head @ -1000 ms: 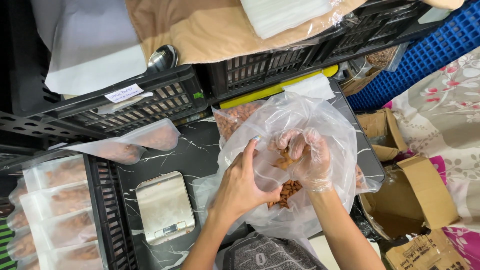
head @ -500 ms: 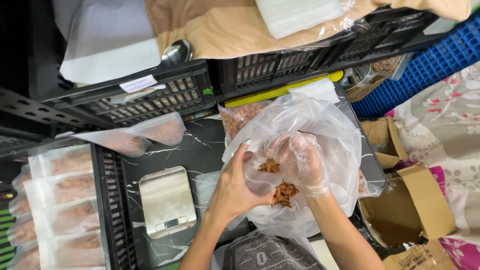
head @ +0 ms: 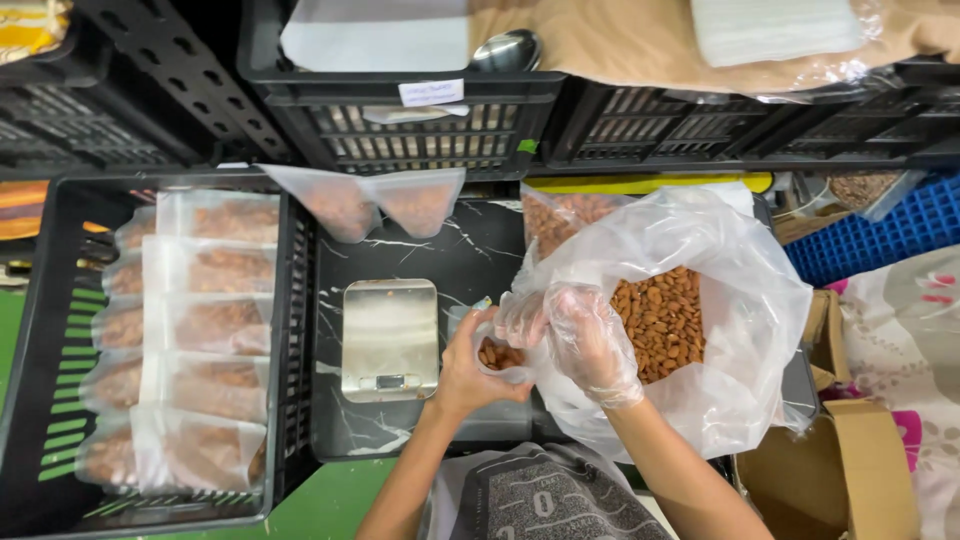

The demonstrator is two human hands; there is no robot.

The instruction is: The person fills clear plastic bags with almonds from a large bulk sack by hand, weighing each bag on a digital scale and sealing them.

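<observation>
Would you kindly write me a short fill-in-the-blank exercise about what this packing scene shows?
1. The right hand wears a clear plastic ____.
2. The left hand holds a small pouch that contains a few ____.
3. The scale lies on a dark marbled top, and its steel plate is ____.
4. The filled packets lie in a black ____ on the far side of the scale from the big bag.

Missing words: glove; almonds; empty; crate

Cardboard box (head: 850,480) cut off bottom-right
</observation>
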